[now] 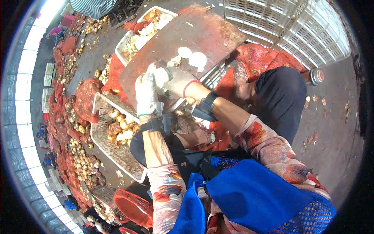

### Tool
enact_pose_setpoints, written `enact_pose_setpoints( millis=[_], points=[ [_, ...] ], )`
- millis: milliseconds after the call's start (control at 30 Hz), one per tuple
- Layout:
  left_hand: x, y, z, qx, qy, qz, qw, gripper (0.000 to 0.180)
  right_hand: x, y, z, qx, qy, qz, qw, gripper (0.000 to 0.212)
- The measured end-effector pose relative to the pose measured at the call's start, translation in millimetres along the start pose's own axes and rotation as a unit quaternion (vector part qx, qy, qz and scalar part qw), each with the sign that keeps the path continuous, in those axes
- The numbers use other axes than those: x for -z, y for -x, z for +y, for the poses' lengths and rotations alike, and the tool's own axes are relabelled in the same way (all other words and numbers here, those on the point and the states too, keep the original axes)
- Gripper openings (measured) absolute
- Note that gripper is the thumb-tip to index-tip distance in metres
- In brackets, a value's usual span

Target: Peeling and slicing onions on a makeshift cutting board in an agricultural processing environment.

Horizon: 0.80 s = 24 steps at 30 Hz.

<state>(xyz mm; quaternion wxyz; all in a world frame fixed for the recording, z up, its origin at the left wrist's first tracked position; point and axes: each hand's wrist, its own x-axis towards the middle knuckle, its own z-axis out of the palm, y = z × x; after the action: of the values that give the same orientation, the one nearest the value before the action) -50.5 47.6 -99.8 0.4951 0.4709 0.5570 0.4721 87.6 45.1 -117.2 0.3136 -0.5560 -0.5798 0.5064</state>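
Note:
Both hands wear whitish gloves and meet over the near edge of a worn reddish-brown board (163, 45). Fingers of my left hand (145, 91) are closed round a pale onion (160, 77), washed out by glare. My right hand (178, 81) presses against it from the other side, fingers curled; a thin dark edge shows by them, too unclear to name. Just beyond the right hand lie white peeled onion pieces (197, 60) on the board.
Left of my legs stands a plastic crate (113, 150) holding onions (122, 126). Behind the board sits another crate (120, 48) of onion pieces. Red mesh sacks (253, 56), a large white crate (280, 23) and a flask (316, 77) are at right. An orange-red bucket (132, 206) is near.

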Motion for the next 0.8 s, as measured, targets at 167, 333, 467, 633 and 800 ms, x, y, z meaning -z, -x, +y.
enact_pose_setpoints(
  millis=[167, 333, 467, 633, 800],
  points=[
    [6, -3, -8, 0.029, -0.055, 0.027, 0.998, 0.044, 5, 0, -14, 0.016, 0.098, -0.017, 0.995, 0.041],
    [13, -10, -11, -0.051, -0.129, -0.027, 0.990, 0.042, 8, -2, -27, -0.053, 0.123, -0.013, 0.991, 0.041],
    [-4, -2, 7, 0.011, -0.051, -0.029, 0.998, 0.041, 4, -17, -4, -0.063, 0.147, 0.023, 0.987, 0.038],
    [10, -10, -10, -0.008, -0.009, -0.017, 1.000, 0.040, 8, -34, 4, -0.073, 0.143, 0.028, 0.987, 0.041],
    [17, -7, -3, 0.105, 0.109, -0.016, 0.988, 0.038, 24, -48, 10, 0.000, 0.256, 0.098, 0.962, 0.033]
  ],
)
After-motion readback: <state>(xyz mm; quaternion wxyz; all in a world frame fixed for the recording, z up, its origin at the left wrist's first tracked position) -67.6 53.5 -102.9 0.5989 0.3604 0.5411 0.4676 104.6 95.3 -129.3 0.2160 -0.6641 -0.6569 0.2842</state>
